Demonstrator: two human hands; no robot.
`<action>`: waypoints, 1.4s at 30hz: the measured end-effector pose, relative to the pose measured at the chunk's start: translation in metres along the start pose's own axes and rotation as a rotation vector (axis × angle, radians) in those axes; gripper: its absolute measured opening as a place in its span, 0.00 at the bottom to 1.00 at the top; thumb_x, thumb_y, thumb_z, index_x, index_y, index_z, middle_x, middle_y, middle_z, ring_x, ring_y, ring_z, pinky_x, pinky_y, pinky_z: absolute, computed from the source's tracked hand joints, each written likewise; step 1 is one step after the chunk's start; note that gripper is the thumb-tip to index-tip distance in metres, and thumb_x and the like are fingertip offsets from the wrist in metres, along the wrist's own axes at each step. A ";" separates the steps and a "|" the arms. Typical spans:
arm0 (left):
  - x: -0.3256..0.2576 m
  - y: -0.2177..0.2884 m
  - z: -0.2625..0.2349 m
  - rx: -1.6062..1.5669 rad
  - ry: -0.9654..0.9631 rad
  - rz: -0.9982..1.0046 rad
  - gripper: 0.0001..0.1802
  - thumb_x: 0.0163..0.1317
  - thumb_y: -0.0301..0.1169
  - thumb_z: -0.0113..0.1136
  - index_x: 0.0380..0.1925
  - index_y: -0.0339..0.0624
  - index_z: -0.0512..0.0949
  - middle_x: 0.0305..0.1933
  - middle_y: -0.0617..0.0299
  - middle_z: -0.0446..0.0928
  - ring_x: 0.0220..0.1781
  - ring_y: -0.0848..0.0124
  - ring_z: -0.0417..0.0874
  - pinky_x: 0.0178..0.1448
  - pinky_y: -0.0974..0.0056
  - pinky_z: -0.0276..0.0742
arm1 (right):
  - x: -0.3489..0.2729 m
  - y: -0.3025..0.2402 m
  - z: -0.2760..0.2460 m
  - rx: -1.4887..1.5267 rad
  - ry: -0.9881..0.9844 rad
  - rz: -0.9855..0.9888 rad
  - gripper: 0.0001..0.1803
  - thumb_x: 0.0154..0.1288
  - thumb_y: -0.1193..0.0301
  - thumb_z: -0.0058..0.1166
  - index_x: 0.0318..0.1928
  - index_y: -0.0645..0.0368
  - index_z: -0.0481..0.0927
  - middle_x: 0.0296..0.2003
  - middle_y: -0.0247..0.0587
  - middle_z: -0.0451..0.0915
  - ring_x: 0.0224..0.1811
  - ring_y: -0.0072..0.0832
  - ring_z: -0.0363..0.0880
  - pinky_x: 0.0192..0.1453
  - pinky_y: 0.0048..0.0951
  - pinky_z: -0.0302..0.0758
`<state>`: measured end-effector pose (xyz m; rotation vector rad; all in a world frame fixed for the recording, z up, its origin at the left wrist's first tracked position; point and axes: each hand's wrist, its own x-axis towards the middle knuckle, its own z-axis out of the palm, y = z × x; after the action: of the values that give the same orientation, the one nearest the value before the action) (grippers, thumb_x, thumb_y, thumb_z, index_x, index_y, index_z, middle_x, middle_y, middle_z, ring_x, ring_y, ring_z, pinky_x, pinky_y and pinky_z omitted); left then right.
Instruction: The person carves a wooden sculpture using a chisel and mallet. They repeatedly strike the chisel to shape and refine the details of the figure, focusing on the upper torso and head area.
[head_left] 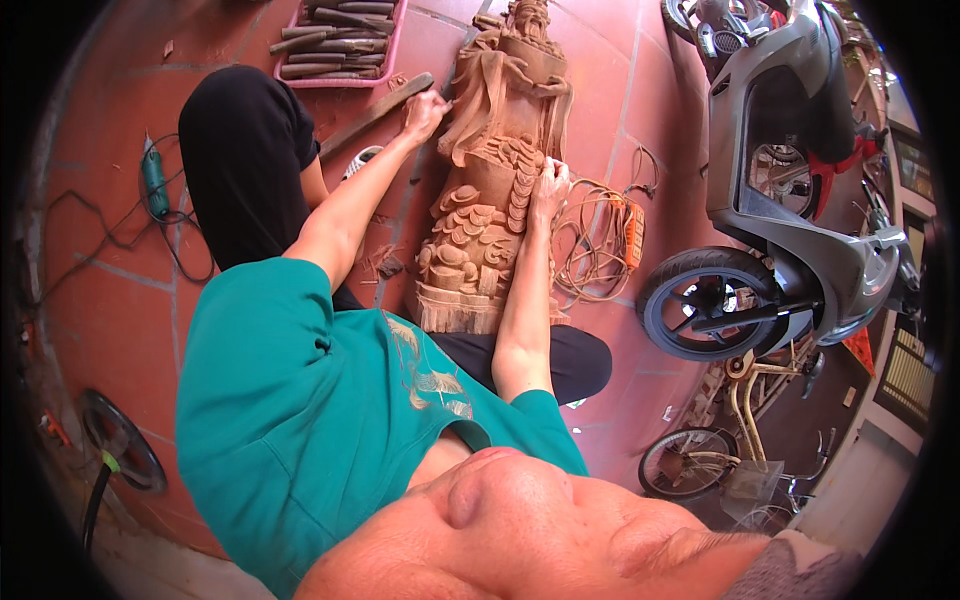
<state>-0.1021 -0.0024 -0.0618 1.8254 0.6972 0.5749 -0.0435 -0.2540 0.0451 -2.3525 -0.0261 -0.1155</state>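
A carved wooden statue [490,190] lies on its back on the tiles in front of me, its base near my legs and its bearded head far away. My left hand [425,116] is closed at the statue's left side, beside the end of a long wooden bar [375,117]. What its fingers hold, if anything, is too small to make out. My right hand [549,190] rests against the statue's right edge, by a string of carved discs. Its fingers are curled, and whatever they may grip is hidden.
A pink basket [333,82] of several chisels stands at the far left. A green power tool [154,180] with its cord lies left of my knee. To the right are an orange power strip [633,235] with coiled cable, a grey motorbike [800,240] and a bicycle [690,462].
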 end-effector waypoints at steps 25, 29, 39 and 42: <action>0.029 0.029 0.011 -0.362 -0.134 -0.139 0.09 0.52 0.34 0.69 0.28 0.40 0.83 0.19 0.68 0.78 0.23 0.79 0.74 0.28 0.71 0.70 | -0.001 0.003 0.003 0.067 0.001 -0.045 0.15 0.65 0.63 0.51 0.35 0.65 0.80 0.30 0.52 0.82 0.33 0.42 0.79 0.43 0.41 0.71; 0.021 0.035 0.002 -0.324 -0.209 -0.192 0.07 0.54 0.32 0.68 0.26 0.41 0.82 0.17 0.68 0.75 0.16 0.82 0.68 0.19 0.74 0.61 | -0.003 -0.008 0.001 -0.037 0.014 -0.037 0.15 0.64 0.63 0.51 0.36 0.65 0.80 0.32 0.53 0.82 0.35 0.45 0.80 0.44 0.42 0.72; 0.021 0.019 -0.026 -0.587 -0.503 -0.423 0.09 0.55 0.32 0.69 0.28 0.37 0.83 0.22 0.65 0.79 0.18 0.82 0.72 0.19 0.74 0.65 | -0.006 -0.011 -0.004 -0.007 -0.006 0.000 0.15 0.64 0.64 0.53 0.35 0.65 0.80 0.31 0.52 0.83 0.33 0.41 0.80 0.43 0.41 0.72; 0.023 0.043 -0.001 -0.678 -0.255 -0.388 0.09 0.56 0.32 0.68 0.29 0.37 0.82 0.19 0.67 0.76 0.12 0.83 0.66 0.14 0.75 0.56 | -0.001 -0.003 0.001 0.015 -0.026 0.015 0.15 0.64 0.62 0.52 0.36 0.64 0.80 0.34 0.51 0.82 0.39 0.43 0.79 0.47 0.43 0.70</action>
<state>-0.0787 0.0023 -0.0198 1.0702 0.5691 0.2617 -0.0450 -0.2509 0.0461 -2.3384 -0.0219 -0.0775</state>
